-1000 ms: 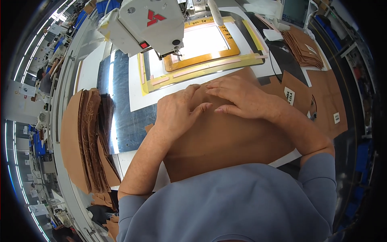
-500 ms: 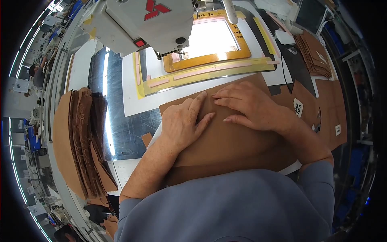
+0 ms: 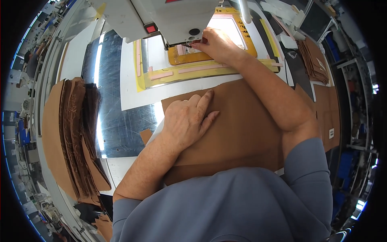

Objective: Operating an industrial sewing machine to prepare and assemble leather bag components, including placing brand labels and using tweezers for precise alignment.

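Note:
My left hand (image 3: 187,121) lies on a large brown panel (image 3: 242,125) that looks like leather or fabric, with its fingers stretched out and the thumb apart. Across the panel reaches my right arm. My right hand (image 3: 219,46) is up at the needle area under the white head of the sewing machine (image 3: 173,20). Its thumb and fingers are pinched together there; whatever they hold is too small to make out. Below that hand sits a yellow-orange frame (image 3: 189,59), lying within a white template edged with yellow tape (image 3: 189,72).
A thick stack of brown pieces (image 3: 72,137) with frayed edges stands at the left, beside a shiny metal plate (image 3: 117,72). More brown pieces (image 3: 312,60) are piled at the far right. A dark screen (image 3: 316,22) stands behind them.
My right hand has left the brown panel and moved forward to the machine's needle area, fingers now pinched. The left hand stays on the panel. The view has shifted slightly.

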### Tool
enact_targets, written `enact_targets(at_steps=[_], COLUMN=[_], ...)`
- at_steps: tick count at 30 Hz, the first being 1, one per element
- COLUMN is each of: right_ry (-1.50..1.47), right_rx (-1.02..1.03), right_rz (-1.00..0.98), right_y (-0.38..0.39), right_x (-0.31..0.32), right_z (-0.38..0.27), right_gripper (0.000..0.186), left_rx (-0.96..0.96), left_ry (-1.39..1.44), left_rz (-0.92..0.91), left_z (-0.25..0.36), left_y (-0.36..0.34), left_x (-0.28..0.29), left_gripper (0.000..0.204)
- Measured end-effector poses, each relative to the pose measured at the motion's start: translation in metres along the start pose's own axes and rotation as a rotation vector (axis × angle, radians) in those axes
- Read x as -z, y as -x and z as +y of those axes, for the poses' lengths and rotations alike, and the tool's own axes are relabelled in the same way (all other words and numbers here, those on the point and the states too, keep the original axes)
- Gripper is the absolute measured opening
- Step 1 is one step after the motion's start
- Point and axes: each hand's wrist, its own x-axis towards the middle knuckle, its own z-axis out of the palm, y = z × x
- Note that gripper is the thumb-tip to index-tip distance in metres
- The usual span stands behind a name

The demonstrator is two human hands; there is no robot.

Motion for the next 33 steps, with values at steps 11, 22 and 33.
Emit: enact_targets(at_steps=[11,22,33], right_ry=[-0.027,0.02,0.019], right_rx=[0.142,0.145,0.206], right_rz=[0.134,0.11,0.179], right_y=[-0.004,-0.001,-0.005], right_x=[-0.02,-0.017,-0.027], right_z=[0.019,0.022,0.029], right_gripper=[0.018,0.015,0.018], left_rx=[-0.011,-0.01,-0.004], left_ry=[0.002,-0.019,-0.027], left_rz=[-0.004,-0.03,-0.062], left_z=[0.0,0.003,0.003], left_y=[0.0,-0.001,-0.002], left_x=[-0.001,0.001,0.002], left_gripper=[0.05,0.049,0.049])
